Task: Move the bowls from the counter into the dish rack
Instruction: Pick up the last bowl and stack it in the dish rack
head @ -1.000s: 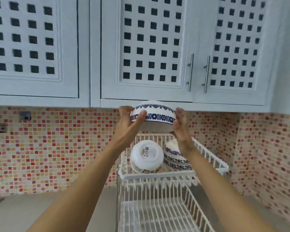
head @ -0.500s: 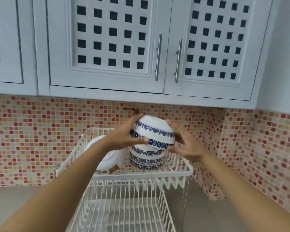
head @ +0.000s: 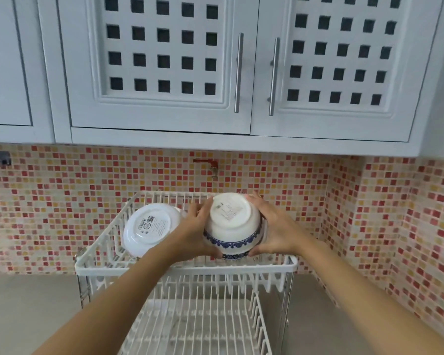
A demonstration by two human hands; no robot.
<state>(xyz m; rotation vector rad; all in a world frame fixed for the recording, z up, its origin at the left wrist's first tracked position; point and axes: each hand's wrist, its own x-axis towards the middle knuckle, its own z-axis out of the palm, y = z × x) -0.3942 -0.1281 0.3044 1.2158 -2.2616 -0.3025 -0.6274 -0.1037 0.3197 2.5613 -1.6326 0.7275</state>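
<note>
In the wire dish rack (head: 185,266), both hands cup a round glazed bowl (head: 232,226).

There is a single view, from a camera worn on the person's head. It faces forward toward the tiled back wall and stands close in front of the two-tier white dish rack (head: 187,267), which sits low in the middle of the frame. The camera looks slightly down onto the rack's upper tier and more steeply down into its lower tier at the bottom edge. Above the rack, the white lattice-door cabinets (head: 162,60) fill the top third, seen from a little below. The grey worktop (head: 23,311) shows to either side of the rack. Both forearms enter from the bottom corners and meet over the upper tier. Straight lines bow near the edges, as a wide lens gives.
</note>
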